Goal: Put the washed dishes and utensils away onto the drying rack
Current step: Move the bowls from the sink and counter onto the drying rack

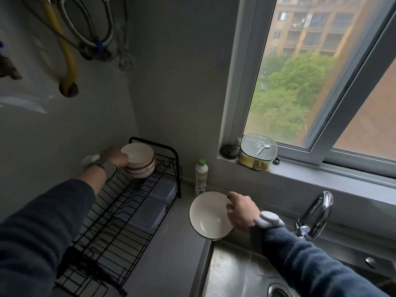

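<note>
A black wire drying rack (120,213) stands on the counter against the left wall. At its far end sits a stack of white bowls with brown rims (140,160). My left hand (114,157) grips the top bowl's left rim. Over the counter by the sink's edge, my right hand (240,211) pinches the right rim of a white bowl with a dark rim (209,217), its inside tilted toward me.
Clear lidded boxes (150,209) lie under the rack. A green-capped bottle (201,176) stands by the wall. The steel sink (235,273) and chrome tap (315,213) are at right. A lidded container with a spoon on top (258,153) sits on the windowsill.
</note>
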Motion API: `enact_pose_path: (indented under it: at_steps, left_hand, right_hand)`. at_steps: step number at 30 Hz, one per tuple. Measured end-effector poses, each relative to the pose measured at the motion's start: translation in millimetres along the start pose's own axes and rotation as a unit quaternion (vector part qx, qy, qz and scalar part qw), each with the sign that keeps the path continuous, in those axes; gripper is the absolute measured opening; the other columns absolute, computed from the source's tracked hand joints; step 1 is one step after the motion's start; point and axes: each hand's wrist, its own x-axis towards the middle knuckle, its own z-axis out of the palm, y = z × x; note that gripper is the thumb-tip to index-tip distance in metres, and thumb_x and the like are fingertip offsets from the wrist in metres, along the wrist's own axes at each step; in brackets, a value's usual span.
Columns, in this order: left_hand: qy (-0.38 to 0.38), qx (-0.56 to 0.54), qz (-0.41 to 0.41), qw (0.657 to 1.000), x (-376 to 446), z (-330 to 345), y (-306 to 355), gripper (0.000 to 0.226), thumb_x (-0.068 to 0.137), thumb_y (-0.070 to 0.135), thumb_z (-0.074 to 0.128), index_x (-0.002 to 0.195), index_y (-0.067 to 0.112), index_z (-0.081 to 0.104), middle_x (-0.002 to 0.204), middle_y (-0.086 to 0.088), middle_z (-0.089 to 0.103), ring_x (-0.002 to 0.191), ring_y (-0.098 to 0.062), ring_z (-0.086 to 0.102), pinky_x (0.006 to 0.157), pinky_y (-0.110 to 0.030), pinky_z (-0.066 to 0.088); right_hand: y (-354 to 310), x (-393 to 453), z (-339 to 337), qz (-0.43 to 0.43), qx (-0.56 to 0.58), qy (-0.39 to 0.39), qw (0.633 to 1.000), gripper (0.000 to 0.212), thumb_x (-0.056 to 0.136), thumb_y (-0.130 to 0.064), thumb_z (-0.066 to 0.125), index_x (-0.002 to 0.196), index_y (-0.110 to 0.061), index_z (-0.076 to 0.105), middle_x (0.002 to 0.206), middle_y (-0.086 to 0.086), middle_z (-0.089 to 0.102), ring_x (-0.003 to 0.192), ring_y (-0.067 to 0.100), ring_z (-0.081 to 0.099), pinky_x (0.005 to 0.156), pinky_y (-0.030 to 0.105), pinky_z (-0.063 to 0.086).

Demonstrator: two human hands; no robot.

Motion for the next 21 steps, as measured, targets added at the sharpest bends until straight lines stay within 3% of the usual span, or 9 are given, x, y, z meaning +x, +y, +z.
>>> enact_pose_path:
  at_steps: [10, 15, 18, 21]
  left_hand:
    - [-0.002, 0.052, -0.009, 0.999, -4.6, 11.2, 6.5, 0.035, 0.102, 0.014, 0.05, 0.128, -0.006, 0.061, 0.124, -0.028, 0.065, 0.109, -0.042, 0.065, 0.08, -0.039, 0.05]
    - [-0.004, 0.029, 0.012, 1.0, -12.8, 1.9, 0.1, 0.049, 0.104, 0.033, 0.048, 0.138, 0.0, 0.058, 0.136, -0.024, 0.061, 0.117, -0.042, 0.061, 0.089, -0.037, 0.05]
    - [0.001, 0.041, 0.03, 0.999, -29.5, -12.2, 0.0, 0.053, 0.103, 0.041, 0.048, 0.136, 0.003, 0.061, 0.135, -0.022, 0.063, 0.116, -0.039, 0.062, 0.087, -0.034, 0.049]
    - [0.032, 0.058, 0.08, 0.995, -55.3, -26.5, 2.1, 0.047, 0.098, 0.049, 0.049, 0.121, 0.012, 0.067, 0.122, -0.015, 0.069, 0.102, -0.034, 0.064, 0.079, -0.034, 0.048]
  right_hand:
    - [-8.1, -1.0, 1.2, -0.001, -0.001, 0.006, 1.0, 0.015, 0.091, -0.02, 0.048, 0.101, -0.017, 0.06, 0.1, 0.012, 0.071, 0.093, 0.037, 0.064, 0.067, 0.034, 0.041]
    - [-17.4, -1.4, -0.5, 0.0, 0.003, -0.002, 1.0, 0.013, 0.091, -0.02, 0.049, 0.098, -0.017, 0.059, 0.1, 0.011, 0.071, 0.094, 0.037, 0.064, 0.068, 0.034, 0.042]
    - [-27.6, -2.2, -0.9, -0.004, 0.011, -0.004, 1.0, 0.014, 0.09, -0.02, 0.049, 0.099, -0.015, 0.06, 0.1, 0.011, 0.071, 0.094, 0.036, 0.064, 0.07, 0.036, 0.046]
    - [-39.3, -4.1, -2.8, -0.004, 0.021, -0.005, 1.0, 0.014, 0.09, -0.018, 0.049, 0.097, -0.014, 0.06, 0.098, 0.01, 0.07, 0.091, 0.035, 0.064, 0.072, 0.037, 0.05]
